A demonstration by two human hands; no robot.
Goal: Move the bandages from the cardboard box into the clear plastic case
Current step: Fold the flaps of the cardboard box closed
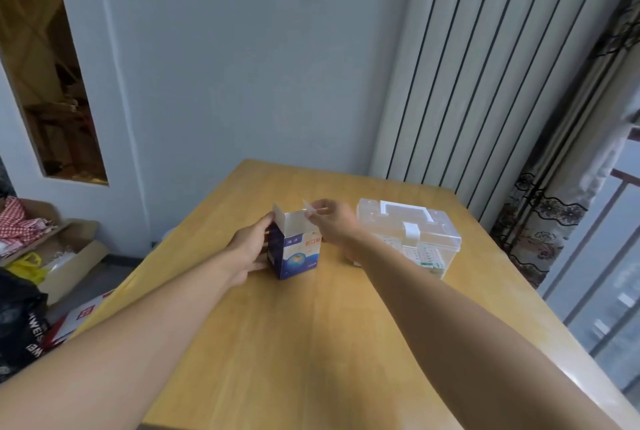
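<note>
A small blue and white cardboard box point(298, 253) stands upright on the wooden table point(311, 343), its top flaps open. My left hand point(247, 249) grips the box's left side. My right hand point(334, 222) is just above the box's right edge and pinches a thin white flap or strip point(310, 210) at the box's top; I cannot tell which it is. To the right stands the clear plastic case point(415, 239) with a white handle and latch, lid down, with some green and white packets inside. The box's contents are hidden.
A white ribbed radiator point(485, 66) rises behind the case, with a patterned curtain point(540, 222) beside it. Left of the table, on the floor, lie cardboard boxes point(62, 256), a yellow bag and a black bag. The table's left edge runs close to my left forearm.
</note>
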